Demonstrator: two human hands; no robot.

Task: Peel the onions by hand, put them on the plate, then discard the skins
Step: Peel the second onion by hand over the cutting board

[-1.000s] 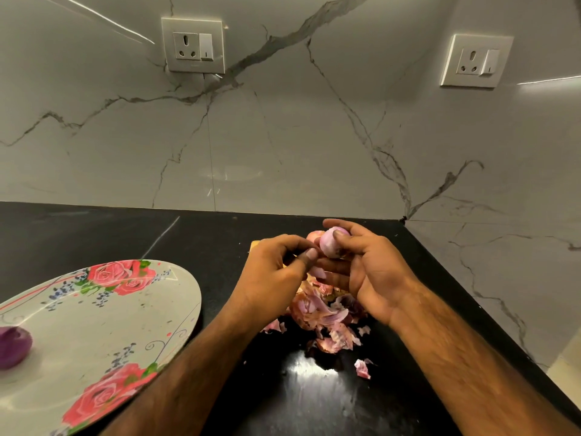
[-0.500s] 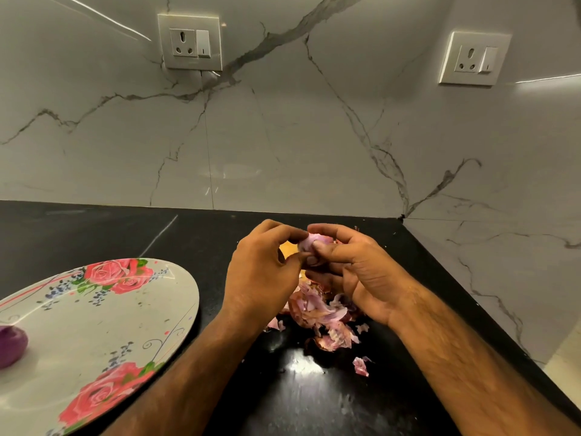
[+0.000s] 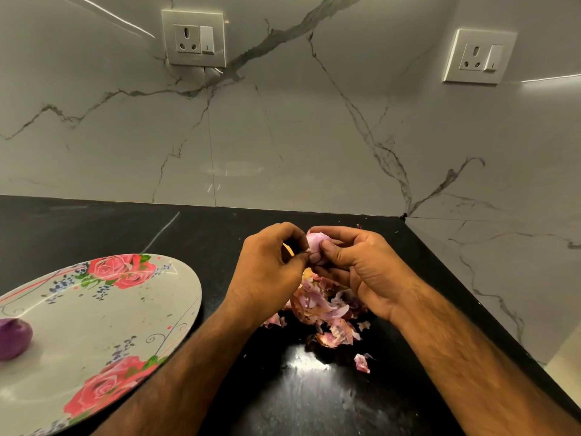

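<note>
The floral plate (image 3: 103, 313) holds one peeled purple onion (image 3: 14, 338) at its left edge. The right hand (image 3: 361, 272) grips a pale onion (image 3: 316, 243) — the left hand (image 3: 267, 272) pinches its skin above the peel pile (image 3: 323, 313).

Left hand (image 3: 267, 272), right hand (image 3: 367, 265) bare, creased at knuckles. Forearms (image 3: 188, 372) bare to frame edge, fine hair along both.

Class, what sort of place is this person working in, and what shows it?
Most likely a home kitchen: a black countertop, a marble-look backsplash with a wall socket, and a floral plate beside onion skins.
</note>
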